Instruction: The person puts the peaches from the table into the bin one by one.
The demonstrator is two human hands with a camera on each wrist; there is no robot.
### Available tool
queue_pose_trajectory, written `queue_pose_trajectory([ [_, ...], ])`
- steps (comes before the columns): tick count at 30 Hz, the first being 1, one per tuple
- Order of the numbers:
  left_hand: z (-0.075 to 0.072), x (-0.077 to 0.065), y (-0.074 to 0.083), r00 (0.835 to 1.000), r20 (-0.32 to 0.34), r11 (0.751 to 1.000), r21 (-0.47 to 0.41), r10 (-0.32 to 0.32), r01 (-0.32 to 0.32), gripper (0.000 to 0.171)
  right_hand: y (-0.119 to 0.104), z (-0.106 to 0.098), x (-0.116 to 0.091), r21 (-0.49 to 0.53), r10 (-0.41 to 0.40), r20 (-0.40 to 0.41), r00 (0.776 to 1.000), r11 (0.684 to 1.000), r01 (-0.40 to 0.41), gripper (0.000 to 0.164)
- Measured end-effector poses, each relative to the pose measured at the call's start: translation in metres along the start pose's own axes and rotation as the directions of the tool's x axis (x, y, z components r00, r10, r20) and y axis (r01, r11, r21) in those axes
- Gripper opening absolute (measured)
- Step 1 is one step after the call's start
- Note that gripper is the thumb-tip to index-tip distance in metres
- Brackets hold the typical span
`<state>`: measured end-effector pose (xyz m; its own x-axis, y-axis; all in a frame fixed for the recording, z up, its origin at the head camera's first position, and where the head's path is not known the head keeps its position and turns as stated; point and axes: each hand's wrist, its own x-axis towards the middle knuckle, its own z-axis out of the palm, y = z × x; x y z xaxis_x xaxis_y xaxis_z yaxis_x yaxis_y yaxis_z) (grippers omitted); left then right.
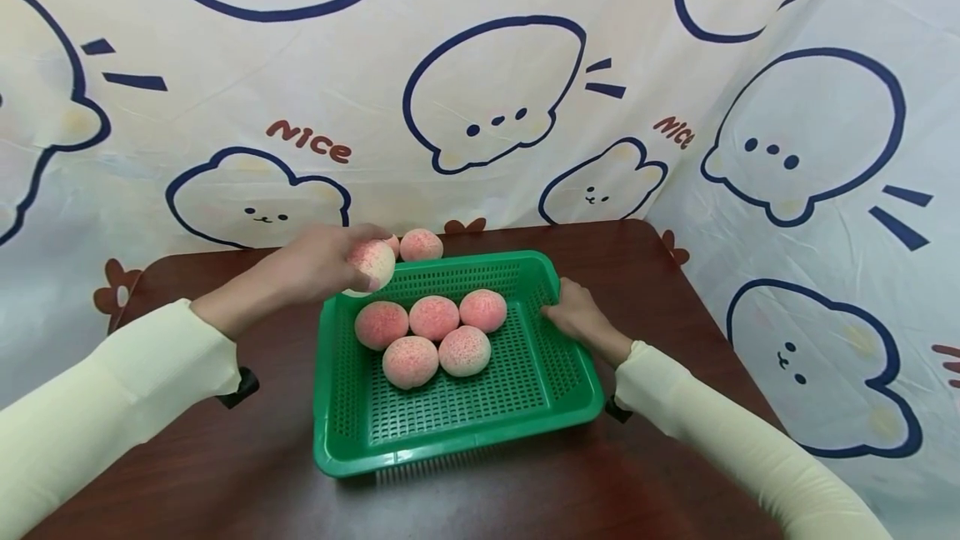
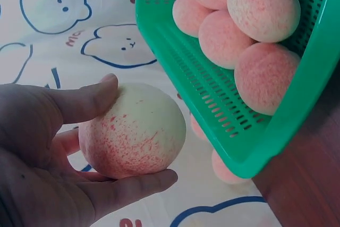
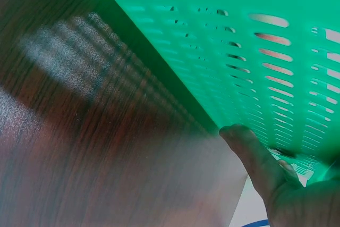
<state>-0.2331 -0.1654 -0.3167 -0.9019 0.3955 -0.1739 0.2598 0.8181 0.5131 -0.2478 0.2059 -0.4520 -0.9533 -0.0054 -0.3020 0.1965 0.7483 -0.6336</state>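
My left hand (image 1: pixel 311 269) holds a pale peach with pink speckles (image 1: pixel 377 263) at the back left corner of a green plastic basket (image 1: pixel 465 450). In the left wrist view, the thumb and fingers are curled around this peach (image 2: pixel 135 131), outside the basket. Several pinker peaches (image 1: pixel 433 318) sit inside the basket, grouped toward its left and back. My right hand (image 1: pixel 583 319) grips the basket's right rim. From the right wrist view, a finger (image 3: pixel 249 150) lies against the outside of the slotted wall. Two more peaches (image 1: pixel 422 245) lie behind the basket, one mostly hidden.
The basket is on or slightly above a dark red-brown wooden table (image 1: pixel 270 473); light through its slots falls on the tabletop. A white cloth printed with cartoon animals (image 1: pixel 495 98) hangs behind the table and along the right side.
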Motion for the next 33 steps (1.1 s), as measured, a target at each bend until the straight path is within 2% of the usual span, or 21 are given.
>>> queue_pose_trajectory([
  [6, 0.003, -0.005, 0.008, 0.999, -0.009, 0.999, 0.014, 0.033, -0.032, 0.067, 0.001, 0.001, 0.001, -0.001, -0.002, -0.004, 1.000, 1.000, 0.002, 0.043],
  [13, 0.009, -0.010, 0.018, 1.000, 0.018, 1.000, 0.012, 0.003, -0.004, 0.065, 0.001, 0.001, -0.001, 0.007, -0.009, -0.002, 1.000, 1.000, 0.009, 0.043],
  [17, 0.013, -0.014, 0.023, 0.999, 0.036, 1.000, 0.003, 0.014, -0.014, 0.069, 0.001, 0.001, -0.001, 0.015, -0.004, -0.002, 1.000, 1.000, 0.005, 0.044],
  [21, 0.018, -0.018, 0.027, 0.998, 0.057, 0.999, -0.041, 0.033, -0.031, 0.074, 0.001, 0.000, -0.002, 0.020, -0.007, 0.002, 1.000, 1.000, 0.007, 0.045],
  [25, 0.022, -0.022, 0.030, 0.996, 0.064, 0.996, -0.072, 0.061, -0.056, 0.071, 0.000, 0.000, -0.002, 0.028, -0.006, 0.004, 1.000, 1.000, 0.005, 0.045],
  [33, 0.032, -0.027, 0.033, 0.990, 0.067, 0.992, -0.037, 0.120, -0.118, 0.065, 0.001, 0.000, -0.002, 0.027, -0.013, 0.008, 1.000, 1.000, 0.012, 0.045],
])
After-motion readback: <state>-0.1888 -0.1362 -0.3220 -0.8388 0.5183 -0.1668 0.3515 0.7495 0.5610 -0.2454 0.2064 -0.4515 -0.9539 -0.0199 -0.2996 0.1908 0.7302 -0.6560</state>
